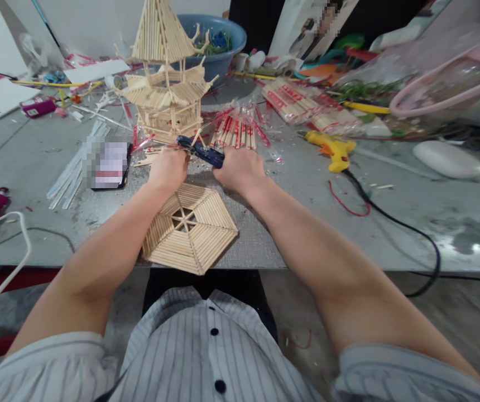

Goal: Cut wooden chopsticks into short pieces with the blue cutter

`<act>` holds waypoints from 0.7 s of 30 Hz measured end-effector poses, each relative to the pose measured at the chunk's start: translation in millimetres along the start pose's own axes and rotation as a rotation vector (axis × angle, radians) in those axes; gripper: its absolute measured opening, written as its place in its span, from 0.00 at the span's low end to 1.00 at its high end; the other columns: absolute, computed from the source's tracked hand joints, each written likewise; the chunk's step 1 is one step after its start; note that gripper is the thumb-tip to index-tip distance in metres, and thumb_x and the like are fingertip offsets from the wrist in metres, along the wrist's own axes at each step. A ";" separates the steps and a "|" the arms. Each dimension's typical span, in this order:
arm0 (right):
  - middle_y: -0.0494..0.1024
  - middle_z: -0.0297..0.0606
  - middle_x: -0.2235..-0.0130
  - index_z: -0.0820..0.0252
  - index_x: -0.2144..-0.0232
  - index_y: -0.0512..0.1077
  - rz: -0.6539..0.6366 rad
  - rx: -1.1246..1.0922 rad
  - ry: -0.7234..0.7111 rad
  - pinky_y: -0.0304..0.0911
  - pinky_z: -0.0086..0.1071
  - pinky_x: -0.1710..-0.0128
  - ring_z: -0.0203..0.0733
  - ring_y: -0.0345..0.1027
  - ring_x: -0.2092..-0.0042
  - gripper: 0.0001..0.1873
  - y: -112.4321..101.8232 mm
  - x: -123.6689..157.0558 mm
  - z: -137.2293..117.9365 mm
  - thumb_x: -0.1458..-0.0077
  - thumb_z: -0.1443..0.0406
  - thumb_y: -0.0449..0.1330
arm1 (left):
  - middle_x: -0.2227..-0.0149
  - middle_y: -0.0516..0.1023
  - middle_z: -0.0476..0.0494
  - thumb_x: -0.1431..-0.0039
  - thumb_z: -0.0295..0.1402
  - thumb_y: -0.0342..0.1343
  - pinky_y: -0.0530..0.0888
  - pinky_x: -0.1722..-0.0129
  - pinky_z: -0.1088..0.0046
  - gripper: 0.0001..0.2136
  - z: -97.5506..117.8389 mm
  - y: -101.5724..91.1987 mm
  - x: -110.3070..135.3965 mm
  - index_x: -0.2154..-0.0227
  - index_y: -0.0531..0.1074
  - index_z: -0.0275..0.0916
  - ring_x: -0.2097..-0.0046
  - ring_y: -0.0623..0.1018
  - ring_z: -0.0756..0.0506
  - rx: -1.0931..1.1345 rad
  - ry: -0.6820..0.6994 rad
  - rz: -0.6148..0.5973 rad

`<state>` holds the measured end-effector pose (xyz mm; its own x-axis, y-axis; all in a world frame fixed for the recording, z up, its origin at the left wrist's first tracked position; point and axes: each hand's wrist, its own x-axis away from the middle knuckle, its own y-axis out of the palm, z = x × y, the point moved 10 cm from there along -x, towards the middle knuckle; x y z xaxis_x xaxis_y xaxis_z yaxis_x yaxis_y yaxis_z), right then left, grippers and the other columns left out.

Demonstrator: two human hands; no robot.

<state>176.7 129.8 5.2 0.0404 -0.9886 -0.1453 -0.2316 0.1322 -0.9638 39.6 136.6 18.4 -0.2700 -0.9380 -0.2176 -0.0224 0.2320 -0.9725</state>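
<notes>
Above the stick roof [190, 229], left hand [168, 167] pinches a stick [197, 138], right hand [240, 169] grips cutters [201, 151], seemingly mid-trim, needing a firm squeeze.

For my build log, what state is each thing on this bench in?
cutters: held up, open or shut unclear
right hand: shut on the cutters
left hand: curled shut at their tip
hexagonal stick roof: lying flat at the table edge
stick tower: standing upright
glue gun: lying on its side, cord attached
basin: upright, partly filled
</notes>
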 end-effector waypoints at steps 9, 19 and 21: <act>0.78 0.58 0.58 0.68 0.53 0.73 0.002 0.016 -0.005 0.67 0.49 0.57 0.61 0.74 0.55 0.22 1.8 -2.6 -1.0 0.48 0.60 0.56 | 0.57 0.82 0.35 0.36 0.33 0.43 0.72 0.54 0.66 0.18 -1.0 4.6 -3.6 0.59 0.78 0.33 0.54 0.80 0.39 -0.006 0.001 -0.014; 0.78 0.58 0.58 0.67 0.55 0.75 -0.019 -0.003 0.006 0.67 0.47 0.58 0.59 0.74 0.55 0.22 1.6 -4.3 0.7 0.49 0.60 0.56 | 0.57 0.82 0.33 0.36 0.32 0.43 0.72 0.54 0.65 0.17 0.7 0.6 -3.8 0.60 0.78 0.32 0.54 0.80 0.38 0.020 -0.004 -0.006; 0.78 0.58 0.58 0.67 0.55 0.75 -0.035 -0.010 0.017 0.67 0.48 0.57 0.59 0.74 0.55 0.22 1.8 -4.5 1.2 0.49 0.61 0.56 | 0.57 0.81 0.33 0.36 0.31 0.43 0.72 0.53 0.65 0.17 0.9 0.7 -3.6 0.59 0.78 0.32 0.53 0.80 0.39 0.020 -0.014 -0.016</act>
<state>177.2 134.7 3.8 0.0321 -0.9937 -0.1078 -0.2398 0.0971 -0.9659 41.5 139.8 18.4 -0.2561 -0.9451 -0.2030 -0.0070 0.2118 -0.9773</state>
